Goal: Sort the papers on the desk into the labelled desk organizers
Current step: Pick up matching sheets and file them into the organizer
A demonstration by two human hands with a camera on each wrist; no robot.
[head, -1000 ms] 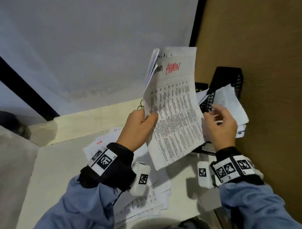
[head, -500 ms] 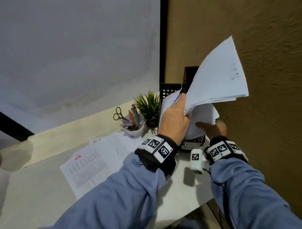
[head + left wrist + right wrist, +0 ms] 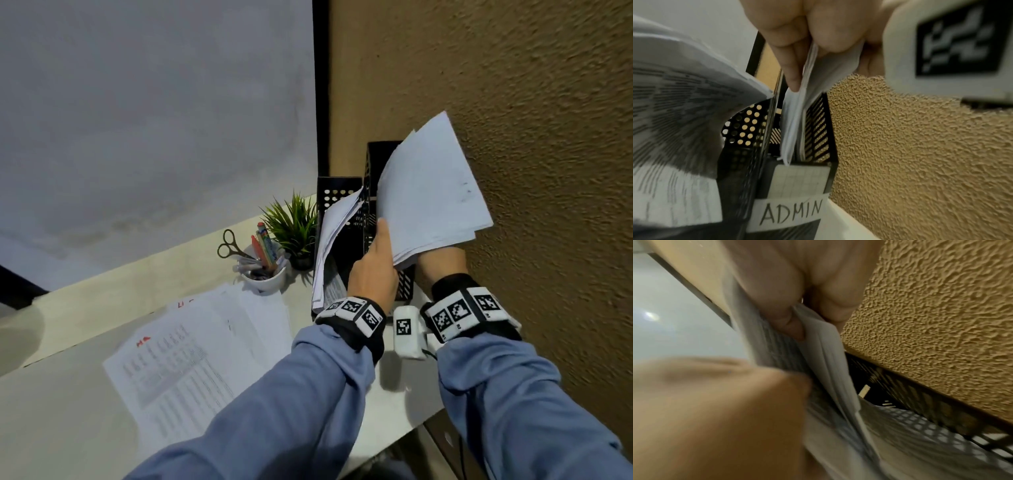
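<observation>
I have a sheaf of papers (image 3: 431, 192) pinched in my left hand (image 3: 373, 270), thumb on the near face and fingers (image 3: 793, 69) curled behind, as the left wrist view shows plainly. The sheaf tilts up and to the right against the brown textured wall (image 3: 531, 137), and its lower edge dips into the black mesh organizer (image 3: 818, 123) that carries a strip lettered ADMIN (image 3: 791, 211) on its front. My right hand (image 3: 442, 262) sits just behind and under the same sheaf; in the right wrist view its fingers (image 3: 785, 318) are curled against the sheets, gripping them from the wall side. Both of my hands are therefore closed on that one sheaf.

A second black organizer (image 3: 337, 192) with round holes stands touching the ADMIN one on its left, and a bent stack of printed pages (image 3: 334, 240) leans in it, drooping over toward the left. Beside it on the tabletop (image 3: 68, 404) are a small potted plant (image 3: 294, 229) and a white cup (image 3: 265, 279) holding scissors (image 3: 229, 245) and pens. More printed sheets (image 3: 191, 359) with red lettering at the top lie fanned out flat on the tabletop, well apart from the organizers, near my left sleeve (image 3: 281, 404)
</observation>
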